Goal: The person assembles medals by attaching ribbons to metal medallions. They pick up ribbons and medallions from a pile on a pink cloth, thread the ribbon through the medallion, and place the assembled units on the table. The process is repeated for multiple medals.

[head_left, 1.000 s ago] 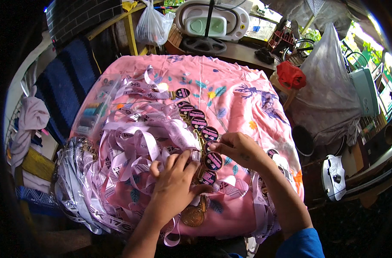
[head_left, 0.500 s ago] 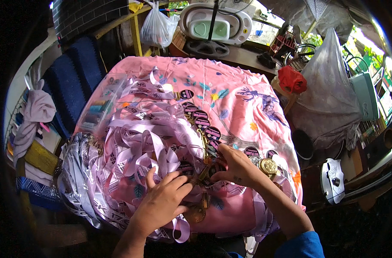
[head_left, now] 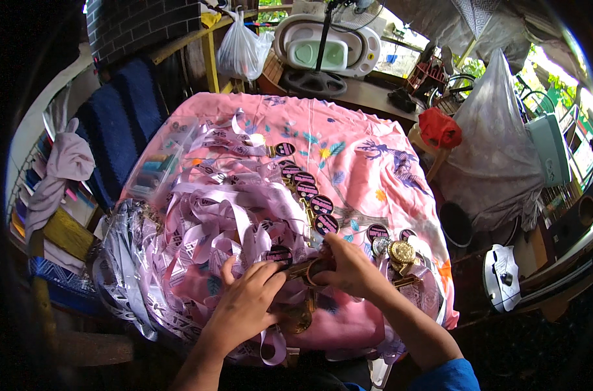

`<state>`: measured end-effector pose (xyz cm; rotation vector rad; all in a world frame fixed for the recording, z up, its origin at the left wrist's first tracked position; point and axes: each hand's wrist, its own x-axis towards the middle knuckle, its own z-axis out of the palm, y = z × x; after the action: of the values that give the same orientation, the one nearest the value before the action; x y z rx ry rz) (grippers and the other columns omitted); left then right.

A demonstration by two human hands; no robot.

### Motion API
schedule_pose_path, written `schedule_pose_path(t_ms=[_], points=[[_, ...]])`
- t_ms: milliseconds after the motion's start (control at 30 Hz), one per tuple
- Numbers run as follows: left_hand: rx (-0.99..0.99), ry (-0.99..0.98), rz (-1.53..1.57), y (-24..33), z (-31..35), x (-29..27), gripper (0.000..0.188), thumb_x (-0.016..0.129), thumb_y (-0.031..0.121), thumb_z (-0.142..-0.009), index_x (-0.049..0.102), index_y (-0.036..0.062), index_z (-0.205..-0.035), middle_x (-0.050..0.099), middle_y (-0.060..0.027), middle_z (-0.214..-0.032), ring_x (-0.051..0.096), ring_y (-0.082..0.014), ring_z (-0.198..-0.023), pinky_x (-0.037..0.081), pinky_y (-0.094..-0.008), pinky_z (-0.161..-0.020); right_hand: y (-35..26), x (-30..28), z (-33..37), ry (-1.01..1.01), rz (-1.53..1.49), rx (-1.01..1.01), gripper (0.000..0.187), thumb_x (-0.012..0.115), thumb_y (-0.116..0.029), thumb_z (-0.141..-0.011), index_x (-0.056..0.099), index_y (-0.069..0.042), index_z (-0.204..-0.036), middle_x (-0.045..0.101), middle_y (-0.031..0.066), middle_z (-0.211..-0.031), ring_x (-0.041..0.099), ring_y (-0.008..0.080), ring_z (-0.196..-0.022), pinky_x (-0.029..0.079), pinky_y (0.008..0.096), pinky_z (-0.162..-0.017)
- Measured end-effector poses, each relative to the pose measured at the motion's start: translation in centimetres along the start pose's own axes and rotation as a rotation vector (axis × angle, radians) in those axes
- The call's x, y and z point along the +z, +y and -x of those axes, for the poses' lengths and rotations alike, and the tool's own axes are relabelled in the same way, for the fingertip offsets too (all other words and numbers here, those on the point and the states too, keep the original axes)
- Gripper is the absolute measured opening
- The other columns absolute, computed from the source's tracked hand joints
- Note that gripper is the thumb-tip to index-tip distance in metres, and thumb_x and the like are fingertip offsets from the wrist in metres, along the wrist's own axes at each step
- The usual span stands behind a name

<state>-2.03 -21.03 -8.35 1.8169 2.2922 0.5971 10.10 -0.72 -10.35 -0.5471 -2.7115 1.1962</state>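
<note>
Heaps of lavender printed ribbons [head_left: 211,205] with medals cover the left and middle of the pink cloth. My right hand [head_left: 358,270] is closed on a medal [head_left: 320,270] with a bronze-coloured rim, thumb and fingers at its edge. Beside it, my left hand [head_left: 244,303] bends over the ribbon and gold clasp [head_left: 297,269] of that medal, its little finger raised; what lies under the fingertips is partly hidden. A gold medal [head_left: 299,319] hangs just below the left thumb. Dark round medals [head_left: 322,204] with pink print lie in a slanting row beyond my hands.
Gold and silver medals [head_left: 401,251] lie right of my right hand. A clear box [head_left: 154,163] of thread spools sits at the cloth's left. Plastic-wrapped ribbons [head_left: 124,260] hang over the near left edge. A red bag [head_left: 438,128] rests on a stool at right.
My right hand has drawn slightly nearer and left, and the medal in it now shows its rim. One dark medal lies uncovered at the row's near end. The left hand has barely moved.
</note>
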Motion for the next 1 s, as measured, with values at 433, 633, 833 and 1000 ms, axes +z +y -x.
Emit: schedule_pose_path(t_ms=[433,633,833,1000], points=[[-0.156,-0.022,-0.232,-0.9,-5.3,0.3,0.033,0.076,0.018,-0.073,0.058,0.0085,-0.1,0.055,-0.0086,-0.103,0.054,-0.0265,-0.106,0.036,-0.046,-0.087,6.2,-3.1,-6.4,0.147,0.082,-0.133,0.056,0.085,-0.018,-0.064,0.044,-0.001,-0.099,0.057,0.0136,-0.087,0.056,0.0274,-0.081,0.046,0.0382,-0.074],[-0.159,0.052,0.112,-2.2,-6.3,-0.3,0.03,0.076,0.016,-0.072,0.057,0.0101,-0.095,0.058,-0.0076,-0.09,0.059,-0.0302,-0.093,0.037,-0.0455,-0.085,5.5,-2.4,-5.3,0.158,-0.045,-0.116,0.052,0.084,-0.017,-0.066,0.046,-0.002,-0.097,0.052,0.0107,-0.082,0.05,0.0201,-0.076,0.044,0.0335,-0.069],[-0.173,0.404,0.45,-2.0,-6.6,-3.6,0.026,0.076,0.011,-0.081,0.051,0.0031,-0.087,0.052,-0.0007,-0.07,0.047,-0.0073,-0.065,0.04,-0.0256,-0.059,-0.6,-5.4,-3.7,0.445,-0.036,-0.091,0.041,0.079,-0.008,-0.074,0.045,-0.003,-0.096,0.056,0.0118,-0.073,0.057,0.022,-0.065,0.046,0.0357,-0.062],[0.071,0.73,0.614,-0.5,-6.8,-9.4,0.025,0.072,0.012,-0.087,0.051,0.0051,-0.097,0.058,-0.0001,-0.085,0.057,-0.0074,-0.082,0.047,-0.0228,-0.074,-8.8,-12.2,1.0,0.673,-0.188,-0.315,0.039,0.073,0.004,-0.077,0.054,-0.006,-0.109,0.065,0.0082,-0.089,0.068,0.015,-0.084,0.057,0.0297,-0.073]])
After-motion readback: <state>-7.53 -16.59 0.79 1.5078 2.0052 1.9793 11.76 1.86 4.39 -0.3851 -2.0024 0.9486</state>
